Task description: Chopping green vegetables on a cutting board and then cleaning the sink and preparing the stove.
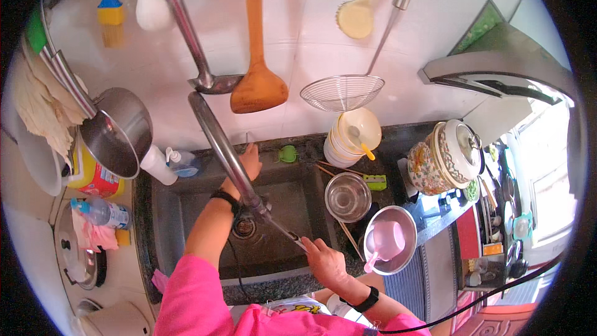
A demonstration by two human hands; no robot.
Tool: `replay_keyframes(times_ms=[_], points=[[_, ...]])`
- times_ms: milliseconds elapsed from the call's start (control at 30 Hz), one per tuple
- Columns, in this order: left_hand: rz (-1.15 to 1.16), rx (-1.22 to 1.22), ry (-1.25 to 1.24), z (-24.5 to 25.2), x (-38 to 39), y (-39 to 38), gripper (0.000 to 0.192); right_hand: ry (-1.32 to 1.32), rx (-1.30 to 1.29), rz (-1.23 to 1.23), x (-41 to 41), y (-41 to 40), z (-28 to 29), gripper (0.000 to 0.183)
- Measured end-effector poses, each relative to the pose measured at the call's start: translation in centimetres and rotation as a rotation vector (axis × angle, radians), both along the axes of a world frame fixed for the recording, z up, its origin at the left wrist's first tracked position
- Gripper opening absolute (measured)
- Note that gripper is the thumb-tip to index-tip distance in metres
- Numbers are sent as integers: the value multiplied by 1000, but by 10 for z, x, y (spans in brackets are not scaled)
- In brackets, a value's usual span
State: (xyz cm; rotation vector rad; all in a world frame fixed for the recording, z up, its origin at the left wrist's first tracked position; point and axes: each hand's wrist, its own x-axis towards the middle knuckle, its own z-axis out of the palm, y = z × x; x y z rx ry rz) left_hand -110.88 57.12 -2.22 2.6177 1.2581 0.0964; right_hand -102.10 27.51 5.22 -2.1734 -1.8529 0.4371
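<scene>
A curved metal faucet spout (pixel 224 149) reaches over the dark sink (pixel 289 266), its lower end above the drain (pixel 244 227). My left hand (pixel 251 162) is at the sink's back edge, at a thin upright metal lever (pixel 247 137); part of the hand and forearm lies behind the spout. My right hand (pixel 324 261) is shut on a slim metal utensil (pixel 285 232), over the sink's front right part. The utensil runs up and left towards the spout's end; its exact kind cannot be told. A small green object (pixel 288 153) sits on the back rim.
Right of the sink are stacked bowls (pixel 338 147), a metal bowl (pixel 348 197), chopsticks (pixel 347 233), a basin (pixel 410 247) with a pink scoop (pixel 388 240) and a floral lidded pot (pixel 426 163). Bottles (pixel 109 214) stand left. A wooden spatula (pixel 259 91) and wire strainer (pixel 343 93) hang above.
</scene>
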Motion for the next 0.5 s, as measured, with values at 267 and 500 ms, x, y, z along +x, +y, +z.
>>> replay_keyframes(times_ms=[267, 500], points=[[217, -185, -660, -66, -121, -55, 10, 162, -477, -171, 7, -37, -24, 32], [-62, -561, 184, -1, -115, -162, 49, 672, -169, -375, 52, -90, 12, 37]])
